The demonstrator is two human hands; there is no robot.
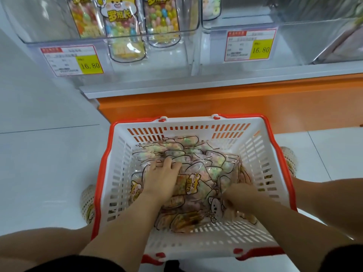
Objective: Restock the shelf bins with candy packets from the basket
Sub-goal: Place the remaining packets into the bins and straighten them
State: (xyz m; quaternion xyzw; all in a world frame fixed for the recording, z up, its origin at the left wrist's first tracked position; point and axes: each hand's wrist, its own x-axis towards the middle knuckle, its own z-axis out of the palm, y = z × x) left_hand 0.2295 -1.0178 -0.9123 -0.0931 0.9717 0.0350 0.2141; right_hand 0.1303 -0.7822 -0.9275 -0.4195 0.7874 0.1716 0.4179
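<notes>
A white basket with a red rim [261, 154] stands on the floor between my knees, filled with several clear candy packets [196, 181] printed with cartoon animals. My left hand [163, 179] lies on the pile in the middle of the basket, its fingertips curled down over a packet. Blurred by motion, my right hand [239, 195] is buried among the packets at the right side, so its grip is unclear. Above, the left shelf bin [49, 26] holds upright packets of coloured candy [121, 26]. The right shelf bin [304, 36] looks nearly bare, with one packet [212, 6] at its left end.
Price tags reading 16.80 [72, 60] [250, 46] hang on both bin fronts. A grey shelf ledge [216, 83] and an orange base panel [235, 101] lie just beyond the basket. White floor tiles [49, 154] spread to the left, and my patterned shoes [88, 201] flank the basket.
</notes>
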